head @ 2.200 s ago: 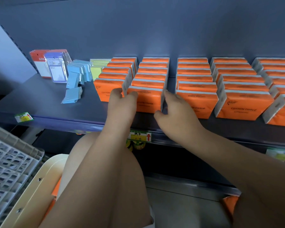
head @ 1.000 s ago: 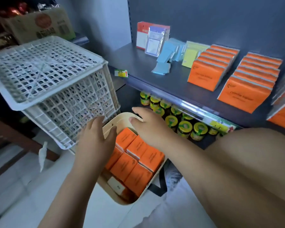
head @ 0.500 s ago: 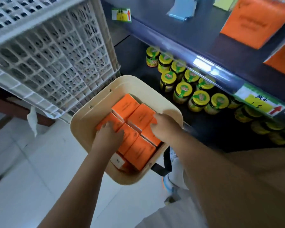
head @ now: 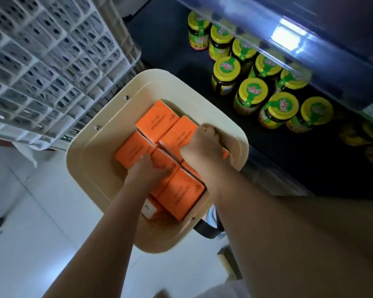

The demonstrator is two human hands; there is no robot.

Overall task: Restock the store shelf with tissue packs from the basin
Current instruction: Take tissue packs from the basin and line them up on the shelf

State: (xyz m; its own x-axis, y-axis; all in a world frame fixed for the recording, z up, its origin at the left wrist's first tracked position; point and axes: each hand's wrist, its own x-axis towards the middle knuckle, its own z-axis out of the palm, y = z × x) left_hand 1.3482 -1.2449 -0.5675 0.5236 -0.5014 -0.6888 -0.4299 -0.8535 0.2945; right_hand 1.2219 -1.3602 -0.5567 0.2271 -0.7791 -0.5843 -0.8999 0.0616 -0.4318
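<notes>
A cream plastic basin (head: 88, 166) sits on the white floor below the shelf and holds several orange tissue packs (head: 157, 121) lying flat. My left hand (head: 148, 172) reaches down into the middle of the basin, fingers curled round the edge of one orange pack (head: 163, 163). On the right side, my right hand (head: 202, 147) has its fingers hooked over the far edge of another orange pack (head: 178, 137). A further pack (head: 181, 196) lies near my wrists. The upper shelf with the stocked packs is out of view.
A white lattice plastic crate (head: 52, 57) stands tilted just left of the basin. Behind the basin, several yellow-lidded jars (head: 252, 94) fill the dark lower shelf, under the lit front edge of the shelf above (head: 293, 37). White floor tiles (head: 30, 233) spread to the left.
I have turned from the shelf down to the basin. Both hands have dropped from the shelved packs into the basin and closed on packs there.
</notes>
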